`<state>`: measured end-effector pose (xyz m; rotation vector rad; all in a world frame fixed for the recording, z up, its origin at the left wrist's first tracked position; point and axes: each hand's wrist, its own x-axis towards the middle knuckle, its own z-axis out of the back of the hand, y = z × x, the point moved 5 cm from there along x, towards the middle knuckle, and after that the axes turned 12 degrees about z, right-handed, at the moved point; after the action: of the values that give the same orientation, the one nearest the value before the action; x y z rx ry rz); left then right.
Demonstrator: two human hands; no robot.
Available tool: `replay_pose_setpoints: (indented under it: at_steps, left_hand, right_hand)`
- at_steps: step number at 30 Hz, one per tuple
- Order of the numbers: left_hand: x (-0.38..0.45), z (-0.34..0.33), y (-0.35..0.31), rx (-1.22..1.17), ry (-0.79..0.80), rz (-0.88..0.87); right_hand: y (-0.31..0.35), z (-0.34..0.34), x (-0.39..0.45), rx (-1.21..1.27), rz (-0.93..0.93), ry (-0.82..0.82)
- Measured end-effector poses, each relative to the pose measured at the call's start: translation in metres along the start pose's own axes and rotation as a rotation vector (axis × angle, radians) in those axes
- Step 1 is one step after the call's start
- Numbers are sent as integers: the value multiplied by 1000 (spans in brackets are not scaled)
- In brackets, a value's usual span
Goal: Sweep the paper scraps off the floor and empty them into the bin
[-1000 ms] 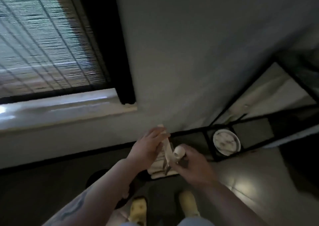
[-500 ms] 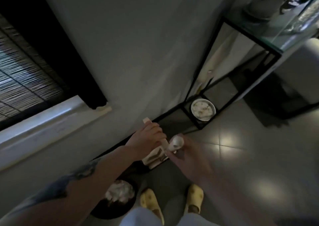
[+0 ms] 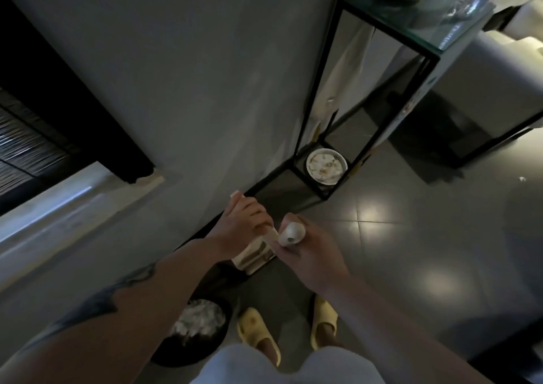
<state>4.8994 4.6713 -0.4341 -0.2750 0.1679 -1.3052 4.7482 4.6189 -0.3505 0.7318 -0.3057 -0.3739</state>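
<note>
My left hand [image 3: 244, 222] grips a pale flat handle whose top end [image 3: 236, 195] pokes out above my fingers; it runs down to a cream dustpan [image 3: 253, 256] hanging below both hands. My right hand [image 3: 308, 251] holds a rounded white handle end [image 3: 291, 233], probably the brush; its lower part is hidden. A black round bin [image 3: 202, 351] stands on the floor by my left foot, with white paper scraps [image 3: 197, 322] piled inside. One small white scrap [image 3: 522, 178] lies on the tiles at far right.
A grey wall fills the upper middle, with a window blind and sill [image 3: 53, 204] at left. A black-framed glass shelf unit [image 3: 367, 96] stands against the wall, a white dish [image 3: 326, 165] on its bottom level. Grey floor tiles [image 3: 411, 251] spread to the right. My feet wear yellow slippers [image 3: 258, 333].
The view has swung right and down: the window slid left, the shelf unit and more floor came in, and the bin with scraps appeared. Both hands keep the same hold.
</note>
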Motion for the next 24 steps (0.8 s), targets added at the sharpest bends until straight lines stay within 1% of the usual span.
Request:
replay_pose_setpoints:
  at_steps: [5, 8, 12, 16, 20, 21, 23, 24]
  left_hand:
    - [3, -1, -10, -84, -22, -18]
    - [3, -4, -11, -130, 13, -11]
    - [7, -4, -12, -159, 0, -25]
    - [10, -1, -8, -143, -1, -25]
    - [10, -13, -9, -150, 91, -17]
    - [12, -15, -7, -118, 80, -33]
    - [22, -5, 5, -26, -7, -33]
    - [27, 1, 22, -42, 25, 42]
  right_hand:
    - [-1, 13, -6, 44, -22, 3]
    - [-1, 18, -10, 44, -31, 19]
    - [-2, 21, -7, 43, -49, 15]
    - [-2, 22, -6, 44, -35, 5]
    - [-3, 21, -7, 50, -24, -5]
    - [-4, 22, -8, 59, -22, -9]
    - [-10, 28, -14, 91, -28, -31]
    - [-13, 31, -19, 105, -37, -44]
